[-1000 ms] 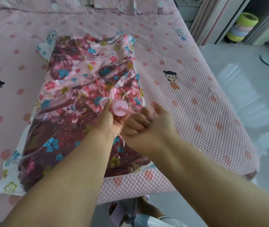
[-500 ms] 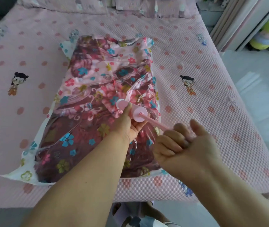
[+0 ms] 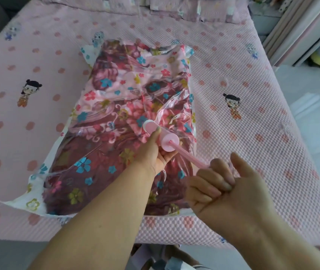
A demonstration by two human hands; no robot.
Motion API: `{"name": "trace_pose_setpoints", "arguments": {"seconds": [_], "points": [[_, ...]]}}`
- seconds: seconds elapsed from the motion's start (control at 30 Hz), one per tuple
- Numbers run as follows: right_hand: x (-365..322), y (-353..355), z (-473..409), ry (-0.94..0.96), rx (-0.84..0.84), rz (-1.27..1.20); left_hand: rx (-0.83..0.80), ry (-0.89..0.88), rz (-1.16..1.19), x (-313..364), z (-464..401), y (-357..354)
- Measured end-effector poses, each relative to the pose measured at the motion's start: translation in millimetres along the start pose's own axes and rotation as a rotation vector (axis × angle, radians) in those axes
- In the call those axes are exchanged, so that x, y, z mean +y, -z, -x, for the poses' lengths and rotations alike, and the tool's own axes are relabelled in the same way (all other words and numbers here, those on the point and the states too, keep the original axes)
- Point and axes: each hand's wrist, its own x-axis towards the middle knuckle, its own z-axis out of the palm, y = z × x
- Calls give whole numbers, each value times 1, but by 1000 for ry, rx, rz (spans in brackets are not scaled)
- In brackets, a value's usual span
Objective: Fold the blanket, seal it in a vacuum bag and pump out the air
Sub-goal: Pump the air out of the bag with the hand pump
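Note:
A clear vacuum bag (image 3: 104, 106) printed with small flowers lies flat on the bed, with a folded dark-red and pink floral blanket (image 3: 116, 152) inside it. A pink hand pump (image 3: 163, 136) stands tilted on the bag's right half, its far end pressed onto the bag. My left hand (image 3: 155, 152) grips the pump barrel. The pink plunger rod (image 3: 189, 157) sticks out toward me, drawn well out of the barrel. My right hand (image 3: 221, 184) is closed around the rod's handle end, which my fingers hide.
The bed (image 3: 252, 133) has a pink textured cover with dots and cartoon figures; pillows (image 3: 155, 6) lie at the far end. A small clear round cap (image 3: 221, 82) rests on the cover right of the bag. Grey floor and shelving (image 3: 301, 36) are to the right.
My right hand has pulled the plunger rod out of the barrel toward me. My left hand has kept its hold on the barrel. The camera view has shifted to the left.

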Motion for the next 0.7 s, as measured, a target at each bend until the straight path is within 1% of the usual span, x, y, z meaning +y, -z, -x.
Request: {"name": "trace_pose_setpoints", "arguments": {"seconds": [0.03,0.13,0.2,0.23,0.27,0.3,0.33,0.4,0.47,0.57,0.63,0.67,0.7], "points": [[-4,-2,-5,16,20,-30,3,4,0,-2,-3,-2],[-10,-23,-50,7,199,-163,-21,71,27,-7,3,-14],[-10,-38,-83,-4,323,-182,-122,154,96,-9,6,-18],[-10,-39,-91,-5,339,-176,-167,186,114,-8,4,-17],[-10,-36,-90,-6,324,-147,-193,220,120,-5,4,-17],[-13,-32,-79,-24,279,-149,-169,211,89,-4,1,-18],[-16,-25,-63,-50,224,-143,-94,146,39,-5,-3,-19],[-24,-10,-32,-65,112,-65,7,44,27,-4,-8,-17],[-32,-6,-10,-59,54,-100,8,11,44,-4,-9,-15],[-36,-17,-32,-24,124,-248,-5,40,20,-9,-5,-25],[-28,-29,-67,-6,230,-228,-43,81,66,-14,0,-35],[-25,-31,-82,-24,271,-219,-3,42,23,-16,3,-38],[-23,-30,-91,-47,256,-194,-35,37,82,-17,-1,-36]]}}
